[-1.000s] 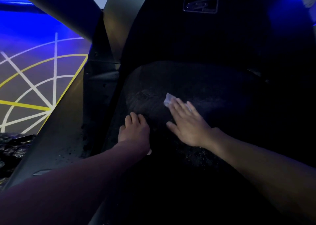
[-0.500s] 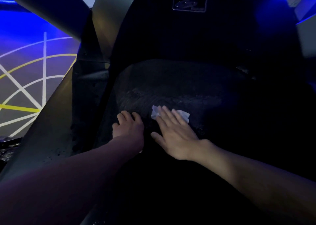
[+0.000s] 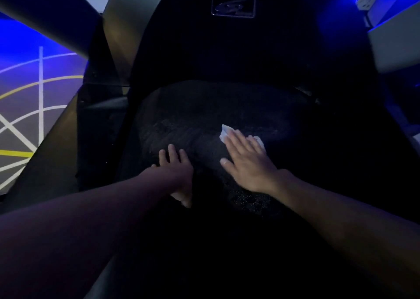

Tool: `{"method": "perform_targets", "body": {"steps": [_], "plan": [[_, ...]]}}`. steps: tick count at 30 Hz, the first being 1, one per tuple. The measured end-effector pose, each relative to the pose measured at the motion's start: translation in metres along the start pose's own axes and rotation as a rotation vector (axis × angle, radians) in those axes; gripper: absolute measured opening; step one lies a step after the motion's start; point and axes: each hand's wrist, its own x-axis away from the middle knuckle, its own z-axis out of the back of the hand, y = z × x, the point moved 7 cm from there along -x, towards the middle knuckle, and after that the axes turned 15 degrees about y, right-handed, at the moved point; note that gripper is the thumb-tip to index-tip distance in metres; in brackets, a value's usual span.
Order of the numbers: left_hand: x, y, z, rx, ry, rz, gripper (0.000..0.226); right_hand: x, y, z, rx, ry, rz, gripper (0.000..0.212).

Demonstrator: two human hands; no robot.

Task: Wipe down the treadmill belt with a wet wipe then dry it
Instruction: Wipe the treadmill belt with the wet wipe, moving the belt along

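wipe (image 3: 226,131): mid-belt (image 3: 193,116), pinned under right hand (image 3: 247,162), fingers straight, close together, corners showing past the fingertips | left hand (image 3: 175,166): flat, fingers spread, resting nearer belt's left edge | handling: likely thin, limp, damp, prone to bunching; press flat, don't pinch

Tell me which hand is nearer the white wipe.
Right. The right hand presses flat on the wipe; the left hand rests on the belt to its left, not touching it.

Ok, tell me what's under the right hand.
A white wet wipe lies under the right hand, pressed flat on the treadmill belt. Only its edges show past the fingers; the rest is covered.
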Motion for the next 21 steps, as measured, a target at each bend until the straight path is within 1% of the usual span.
{"method": "perform_targets", "body": {"steps": [2, 4, 5, 7, 8, 9, 10, 12, 13, 14, 16, 17, 18, 20, 21], "plan": [[-0.005, 0.008, 0.000, 0.032, -0.038, 0.044, 0.148, 0.018, -0.024, -0.009, -0.037, -0.055, 0.142, 0.070], [-0.005, 0.015, -0.002, 0.053, -0.035, 0.087, 0.150, 0.033, -0.028, -0.007, -0.079, -0.079, 0.258, 0.069], [-0.004, 0.017, -0.002, 0.060, -0.022, 0.102, 0.148, 0.029, -0.018, -0.004, -0.081, -0.054, 0.252, 0.069], [0.000, 0.021, -0.003, 0.062, 0.008, 0.114, 0.142, 0.014, 0.009, 0.001, -0.042, 0.021, 0.095, 0.068], [0.001, 0.024, -0.003, 0.059, 0.026, 0.117, 0.139, 0.011, 0.015, 0.000, -0.024, 0.027, 0.027, 0.067], [0.003, 0.026, -0.003, 0.055, 0.043, 0.114, 0.136, 0.013, 0.011, -0.003, -0.019, 0.015, 0.023, 0.068], [0.003, 0.030, -0.002, 0.041, 0.066, 0.094, 0.133, 0.019, 0.003, -0.007, -0.023, 0.009, 0.080, 0.069], [0.005, 0.042, 0.000, -0.011, 0.121, 0.009, 0.123, 0.034, -0.005, -0.009, -0.001, -0.016, 0.256, 0.071], [0.008, 0.049, 0.002, -0.041, 0.153, -0.049, 0.117, 0.036, 0.003, -0.005, -0.011, -0.016, 0.282, 0.071], [0.009, 0.056, 0.004, -0.070, 0.187, -0.095, 0.111, 0.029, 0.021, 0.000, -0.015, 0.000, 0.225, 0.070], [0.009, 0.064, 0.009, -0.097, 0.224, -0.125, 0.104, 0.020, 0.052, 0.010, -0.012, 0.033, -0.002, 0.070], [0.008, 0.067, 0.011, -0.090, 0.208, -0.109, 0.105, 0.020, 0.053, 0.008, -0.005, 0.022, -0.035, 0.071], [0.006, 0.070, 0.011, -0.071, 0.168, -0.085, 0.108, 0.026, 0.044, 0.005, -0.013, 0.006, 0.002, 0.071], [0.006, 0.077, 0.006, 0.017, 0.037, -0.016, 0.128, 0.047, 0.021, -0.003, -0.029, -0.034, 0.173, 0.073], [0.007, 0.081, 0.003, 0.059, -0.012, 0.013, 0.139, 0.056, 0.019, -0.002, -0.034, -0.044, 0.228, 0.074]]}}
